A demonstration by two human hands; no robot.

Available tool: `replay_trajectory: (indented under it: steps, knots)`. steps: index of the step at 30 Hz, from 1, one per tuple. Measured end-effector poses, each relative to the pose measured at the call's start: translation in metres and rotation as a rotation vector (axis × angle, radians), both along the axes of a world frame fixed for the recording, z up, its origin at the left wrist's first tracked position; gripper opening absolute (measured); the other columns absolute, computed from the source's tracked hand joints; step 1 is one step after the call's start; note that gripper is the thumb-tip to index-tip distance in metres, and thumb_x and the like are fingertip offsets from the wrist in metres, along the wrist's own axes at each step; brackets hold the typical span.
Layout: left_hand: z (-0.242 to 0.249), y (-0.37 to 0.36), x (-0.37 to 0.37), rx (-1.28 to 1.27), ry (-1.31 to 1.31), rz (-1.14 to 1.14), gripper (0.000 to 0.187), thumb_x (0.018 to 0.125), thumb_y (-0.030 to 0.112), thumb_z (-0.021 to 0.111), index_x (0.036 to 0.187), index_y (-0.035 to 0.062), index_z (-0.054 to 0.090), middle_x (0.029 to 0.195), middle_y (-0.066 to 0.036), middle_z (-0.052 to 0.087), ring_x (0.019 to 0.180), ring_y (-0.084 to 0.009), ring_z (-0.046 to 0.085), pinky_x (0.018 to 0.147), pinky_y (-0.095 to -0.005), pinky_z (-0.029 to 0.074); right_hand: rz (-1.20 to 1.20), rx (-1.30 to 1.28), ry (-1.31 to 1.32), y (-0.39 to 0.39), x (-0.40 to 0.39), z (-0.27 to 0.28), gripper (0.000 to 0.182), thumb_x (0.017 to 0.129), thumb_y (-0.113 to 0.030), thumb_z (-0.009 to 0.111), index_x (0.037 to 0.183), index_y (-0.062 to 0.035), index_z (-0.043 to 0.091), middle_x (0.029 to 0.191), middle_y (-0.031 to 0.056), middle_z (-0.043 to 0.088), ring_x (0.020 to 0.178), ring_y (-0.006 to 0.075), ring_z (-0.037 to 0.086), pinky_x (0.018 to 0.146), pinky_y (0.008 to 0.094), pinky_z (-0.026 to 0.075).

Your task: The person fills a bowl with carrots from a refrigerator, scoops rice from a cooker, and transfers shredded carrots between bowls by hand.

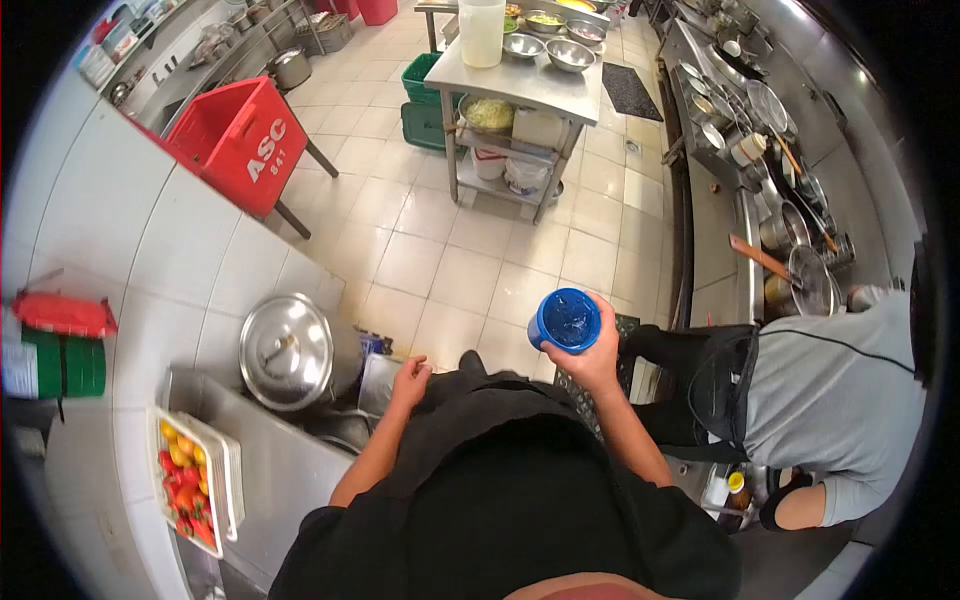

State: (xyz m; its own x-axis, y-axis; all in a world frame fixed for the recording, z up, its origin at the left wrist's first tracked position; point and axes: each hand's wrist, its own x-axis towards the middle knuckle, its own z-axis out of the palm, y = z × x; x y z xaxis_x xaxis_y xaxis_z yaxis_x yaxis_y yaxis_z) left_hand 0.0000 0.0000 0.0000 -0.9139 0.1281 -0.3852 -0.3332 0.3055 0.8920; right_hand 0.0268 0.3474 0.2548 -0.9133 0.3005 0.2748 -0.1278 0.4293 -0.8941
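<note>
My right hand is wrapped around a blue cup, held out in front of me with its round mouth facing up toward the camera. The inside of the cup looks dark blue and glossy. On the other side, my left hand hangs by my dark apron, fingers loosely bent and slightly apart, with nothing in it. Nearest to that hand are a metal tray and a large lidded steel pot.
A crate of red and yellow peppers stands at lower left. Ahead are a steel worktable with bowls and a red ASC bin. At right, a person in a grey shirt bends close by, beside a cooking line with pans.
</note>
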Motion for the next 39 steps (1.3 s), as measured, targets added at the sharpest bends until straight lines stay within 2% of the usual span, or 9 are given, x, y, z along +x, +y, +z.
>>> replay_trajectory:
  steps: [2, 3, 10, 19, 20, 24, 28, 31, 39]
  knots:
    - [0.006, 0.030, -0.013, -0.110, 0.061, -0.090, 0.036, 0.088, 0.022, 0.066, 0.119, 0.0040, 0.062, 0.093, -0.011, 0.067, 0.086, -0.0170, 0.063, 0.080, -0.0319, 0.050, -0.015, 0.094, 0.027, 0.021, 0.013, -0.004, 0.085, 0.059, -0.021, 0.088, 0.128, -0.0016, 0.044, 0.111, 0.0152, 0.064, 0.101, 0.0243, 0.065, 0.091, 0.0341, 0.051]
    - [0.054, -0.055, -0.147, -0.242, 0.099, -0.088, 0.036, 0.088, 0.021, 0.066, 0.119, 0.0035, 0.062, 0.092, -0.011, 0.067, 0.085, -0.0169, 0.062, 0.079, -0.0317, 0.050, -0.031, -0.058, 0.027, -0.032, -0.101, -0.008, 0.085, 0.059, -0.021, 0.088, 0.128, -0.0016, 0.044, 0.110, 0.0151, 0.065, 0.100, 0.0243, 0.066, 0.090, 0.0343, 0.051]
    - [0.012, -0.035, -0.345, -0.265, 0.167, -0.067, 0.036, 0.087, 0.021, 0.066, 0.117, 0.0014, 0.061, 0.084, -0.008, 0.065, 0.078, -0.0156, 0.060, 0.073, -0.0306, 0.049, -0.040, -0.006, -0.059, 0.018, -0.269, -0.022, 0.084, 0.059, -0.024, 0.088, 0.127, -0.0018, 0.044, 0.109, 0.0142, 0.066, 0.100, 0.0227, 0.066, 0.091, 0.0353, 0.051]
    - [-0.018, -0.142, -0.394, -0.333, -0.288, 0.213, 0.036, 0.084, 0.021, 0.069, 0.114, 0.0015, 0.064, 0.084, -0.008, 0.066, 0.073, -0.0136, 0.060, 0.066, -0.0297, 0.049, 0.225, 0.009, 0.048, 0.002, -0.571, -0.041, 0.086, 0.058, -0.024, 0.090, 0.128, -0.0019, 0.045, 0.113, 0.0131, 0.063, 0.104, 0.0221, 0.064, 0.092, 0.0337, 0.050]
    - [-0.009, -0.141, -0.397, -0.413, -0.109, 0.278, 0.036, 0.085, 0.022, 0.069, 0.112, -0.0002, 0.064, 0.084, -0.008, 0.067, 0.069, -0.0140, 0.061, 0.064, -0.0302, 0.050, 0.255, 0.019, 0.063, -0.005, -0.603, -0.037, 0.087, 0.058, -0.023, 0.090, 0.129, -0.0018, 0.044, 0.113, 0.0121, 0.064, 0.105, 0.0207, 0.064, 0.092, 0.0331, 0.050]
    - [-0.024, -0.166, -0.409, -0.335, -0.260, 0.540, 0.035, 0.086, 0.021, 0.067, 0.113, -0.0016, 0.062, 0.087, -0.010, 0.067, 0.068, -0.0161, 0.062, 0.062, -0.0309, 0.050, 0.398, 0.083, 0.128, -0.041, -0.723, -0.016, 0.087, 0.058, -0.021, 0.090, 0.129, -0.0006, 0.043, 0.114, 0.0138, 0.064, 0.104, 0.0226, 0.064, 0.092, 0.0340, 0.050]
    - [-0.009, -0.135, -0.451, -0.395, -0.342, 0.490, 0.029, 0.088, 0.021, 0.064, 0.105, -0.0022, 0.065, 0.085, -0.011, 0.068, 0.072, -0.0185, 0.063, 0.066, -0.0327, 0.051, 0.466, 0.050, 0.142, -0.075, -0.817, -0.018, 0.089, 0.057, -0.020, 0.090, 0.130, -0.0010, 0.043, 0.116, 0.0131, 0.062, 0.107, 0.0224, 0.063, 0.093, 0.0341, 0.050]
    - [-0.090, -0.158, -0.478, -0.383, -0.214, 0.385, 0.035, 0.087, 0.026, 0.069, 0.106, -0.0030, 0.066, 0.096, -0.017, 0.070, 0.089, -0.0260, 0.068, 0.081, -0.0360, 0.051, 0.455, 0.038, 0.160, -0.103, -0.881, -0.026, 0.090, 0.056, -0.021, 0.091, 0.130, -0.0019, 0.044, 0.118, 0.0128, 0.060, 0.107, 0.0229, 0.061, 0.094, 0.0347, 0.049]
    - [-0.096, -0.280, -0.766, -0.482, -0.187, 0.242, 0.037, 0.084, 0.026, 0.069, 0.108, -0.0019, 0.065, 0.096, -0.018, 0.069, 0.089, -0.0262, 0.067, 0.081, -0.0356, 0.051, 0.312, -0.113, -0.115, -0.170, -0.999, -0.028, 0.089, 0.059, -0.026, 0.090, 0.130, -0.0018, 0.042, 0.113, 0.0133, 0.061, 0.107, 0.0228, 0.061, 0.094, 0.0350, 0.047]
